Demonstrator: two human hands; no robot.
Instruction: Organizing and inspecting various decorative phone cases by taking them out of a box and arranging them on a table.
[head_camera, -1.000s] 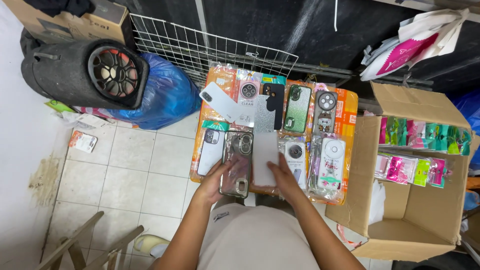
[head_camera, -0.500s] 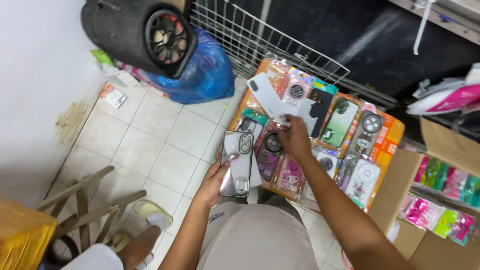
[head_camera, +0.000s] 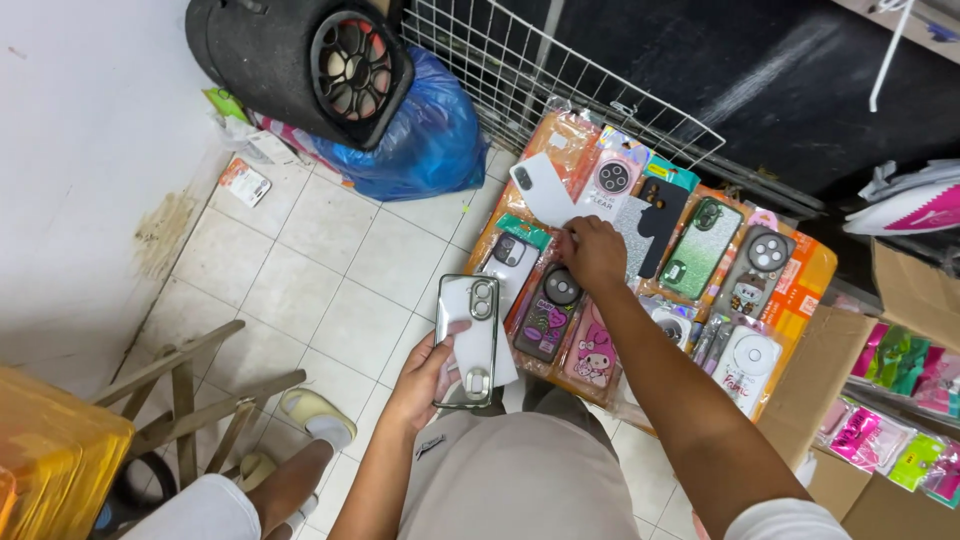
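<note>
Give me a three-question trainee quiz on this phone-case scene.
1. True or false: the left hand holds a clear case.
2. What does the right hand touch: A) the blue bag, B) the packaged cases, C) the cardboard box?
3. Fill in: behind the cases leans a white wire ____.

Key: 1 true; 2 B; 3 grid.

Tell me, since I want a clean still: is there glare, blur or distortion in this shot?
Head view: sharp at the centre; the clear phone case in the left hand shows glare; plastic wrappers shine; the wire grid bows from wide-angle distortion; the black backdrop is dim.
</note>
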